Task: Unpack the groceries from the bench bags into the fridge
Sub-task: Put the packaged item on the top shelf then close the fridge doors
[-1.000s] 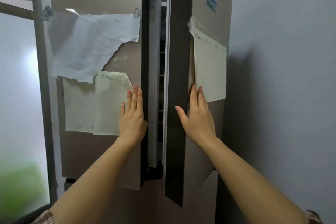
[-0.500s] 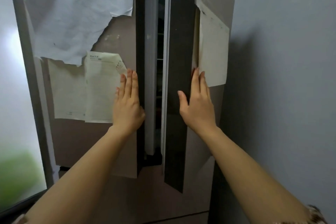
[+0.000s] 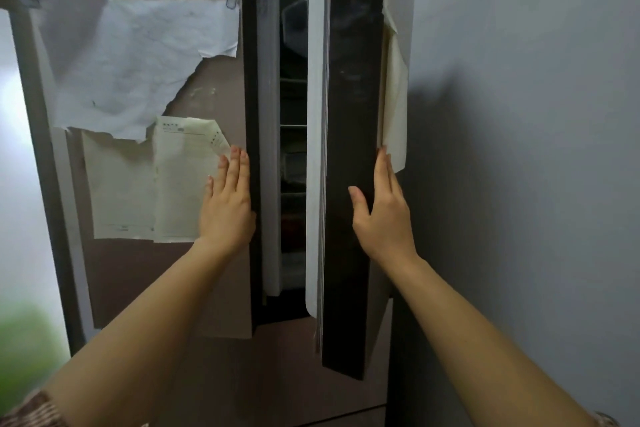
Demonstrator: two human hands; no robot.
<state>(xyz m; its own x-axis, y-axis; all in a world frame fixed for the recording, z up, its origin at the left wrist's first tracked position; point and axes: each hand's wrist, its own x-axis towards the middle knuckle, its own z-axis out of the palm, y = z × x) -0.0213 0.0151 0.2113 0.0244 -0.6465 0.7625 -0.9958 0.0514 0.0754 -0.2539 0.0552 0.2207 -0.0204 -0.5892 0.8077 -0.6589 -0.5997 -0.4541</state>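
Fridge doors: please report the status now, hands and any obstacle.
Left hand flat on left door, right hand flat on right door, thumb on its edge. Both doors ajar, shelves visible between. Wall close at right.

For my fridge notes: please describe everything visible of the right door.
The right door is tall, with a dark glossy edge and a white seal along its inner side. It stands partly open. A pale paper sheet hangs on its front. The right hand lies against it, fingers straight, thumb on the dark edge.
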